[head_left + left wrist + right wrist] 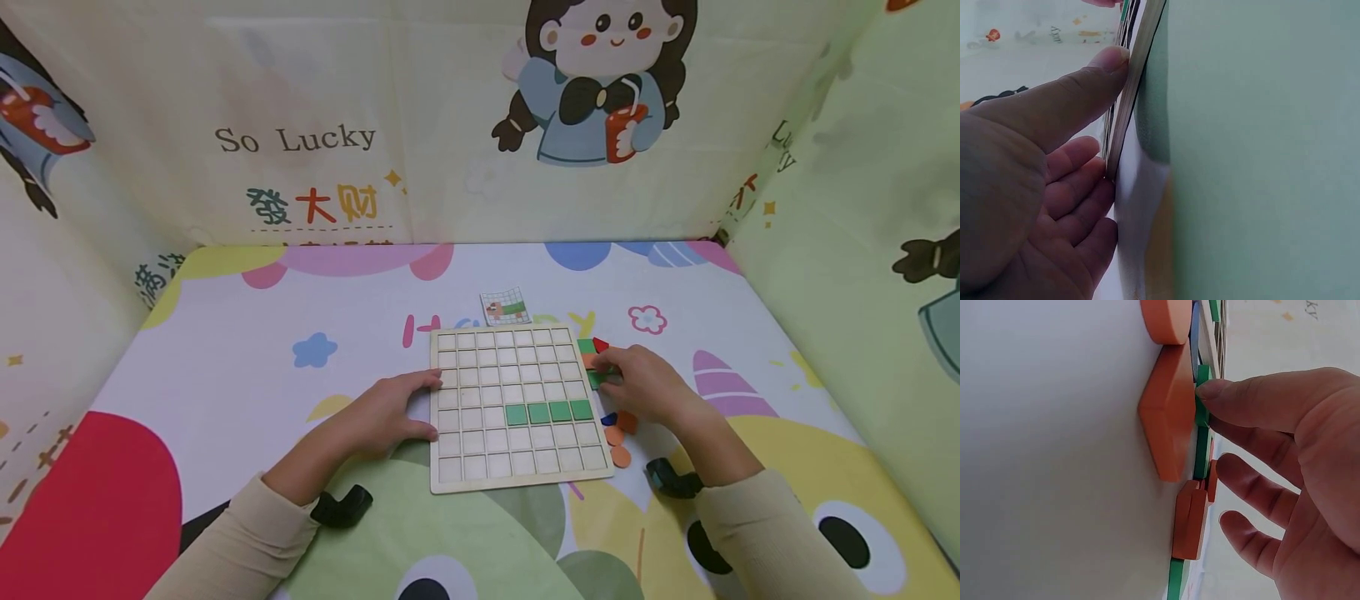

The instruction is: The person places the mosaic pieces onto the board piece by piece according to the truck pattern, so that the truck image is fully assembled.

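A pale wooden grid board (448, 446) lies on the patterned cloth, with a row of several green square tiles (538, 413) in its cells. My left hand (386, 412) rests at the board's left edge, thumb and forefinger spread apart along it. In the left wrist view, the thumb (1110, 59) touches the board's side edge (1129, 103). Beyond the board's right edge, my right hand (645, 383) is over loose pieces. Its thumb and forefinger pinch a green tile (1202, 375), close to an orange piece (1169, 412) in the right wrist view.
A small picture card (505, 307) lies behind the board. Orange round pieces (620, 456), an orange square-edged piece (627, 422), a blue piece (610, 419) and a red triangle (601, 345) lie along the right edge. Printed cloth walls (442, 125) stand around the table.
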`<move>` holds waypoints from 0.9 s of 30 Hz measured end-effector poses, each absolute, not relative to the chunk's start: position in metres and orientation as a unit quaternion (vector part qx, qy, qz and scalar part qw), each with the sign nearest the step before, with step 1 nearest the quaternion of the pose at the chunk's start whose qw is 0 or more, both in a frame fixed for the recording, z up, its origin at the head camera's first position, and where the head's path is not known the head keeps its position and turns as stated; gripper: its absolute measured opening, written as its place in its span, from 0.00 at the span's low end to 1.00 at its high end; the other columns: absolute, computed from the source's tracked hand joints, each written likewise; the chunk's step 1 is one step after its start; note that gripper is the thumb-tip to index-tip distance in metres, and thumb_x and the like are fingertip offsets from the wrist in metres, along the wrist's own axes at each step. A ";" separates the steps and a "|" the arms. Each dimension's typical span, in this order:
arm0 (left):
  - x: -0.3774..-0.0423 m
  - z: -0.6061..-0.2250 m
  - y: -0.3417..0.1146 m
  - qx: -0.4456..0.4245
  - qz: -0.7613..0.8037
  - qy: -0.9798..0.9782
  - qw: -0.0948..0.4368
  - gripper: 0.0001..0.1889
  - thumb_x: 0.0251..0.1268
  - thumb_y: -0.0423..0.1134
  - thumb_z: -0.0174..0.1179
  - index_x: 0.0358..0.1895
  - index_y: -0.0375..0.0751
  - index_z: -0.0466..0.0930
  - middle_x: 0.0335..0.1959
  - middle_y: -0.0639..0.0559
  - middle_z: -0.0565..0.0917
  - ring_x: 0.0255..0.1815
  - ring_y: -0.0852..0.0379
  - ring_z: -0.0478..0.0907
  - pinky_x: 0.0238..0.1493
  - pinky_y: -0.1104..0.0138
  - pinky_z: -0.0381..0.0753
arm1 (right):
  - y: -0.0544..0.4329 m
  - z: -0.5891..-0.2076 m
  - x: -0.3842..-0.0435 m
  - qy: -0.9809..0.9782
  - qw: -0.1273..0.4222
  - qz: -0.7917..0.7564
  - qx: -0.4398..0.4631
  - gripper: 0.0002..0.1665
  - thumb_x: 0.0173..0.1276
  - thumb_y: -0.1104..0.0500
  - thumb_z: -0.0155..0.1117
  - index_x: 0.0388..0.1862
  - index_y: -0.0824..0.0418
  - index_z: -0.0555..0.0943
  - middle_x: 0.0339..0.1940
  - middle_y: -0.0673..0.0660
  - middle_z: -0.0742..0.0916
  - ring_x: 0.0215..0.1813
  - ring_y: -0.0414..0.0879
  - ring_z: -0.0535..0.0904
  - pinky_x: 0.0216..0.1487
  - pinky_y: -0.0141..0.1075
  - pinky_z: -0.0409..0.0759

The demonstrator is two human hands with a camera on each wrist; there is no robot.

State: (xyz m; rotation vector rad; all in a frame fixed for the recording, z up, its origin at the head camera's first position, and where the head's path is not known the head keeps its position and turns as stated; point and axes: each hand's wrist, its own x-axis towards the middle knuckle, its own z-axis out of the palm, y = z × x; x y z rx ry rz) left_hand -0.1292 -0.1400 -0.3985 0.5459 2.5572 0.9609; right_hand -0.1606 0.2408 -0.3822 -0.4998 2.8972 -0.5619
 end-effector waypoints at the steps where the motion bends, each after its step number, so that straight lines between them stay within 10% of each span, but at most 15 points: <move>1: -0.129 -0.399 -0.140 0.193 0.339 0.904 0.177 0.35 0.58 0.41 0.75 0.69 0.39 0.72 0.74 0.48 0.67 0.75 0.43 0.61 0.71 0.51 0.63 | 0.241 -0.382 -0.160 0.965 0.074 -0.188 -0.166 0.19 0.64 0.66 0.68 0.54 0.65 0.83 0.45 0.59 0.85 0.49 0.56 0.77 0.54 0.54 0.78; 27: -0.129 -0.399 -0.139 0.193 0.329 0.908 0.175 0.35 0.57 0.41 0.75 0.69 0.40 0.72 0.74 0.50 0.67 0.74 0.44 0.62 0.70 0.51 0.64 | 0.245 -0.384 -0.159 0.966 0.090 -0.178 -0.163 0.17 0.64 0.63 0.71 0.51 0.64 0.84 0.43 0.59 0.85 0.46 0.56 0.78 0.51 0.54 0.79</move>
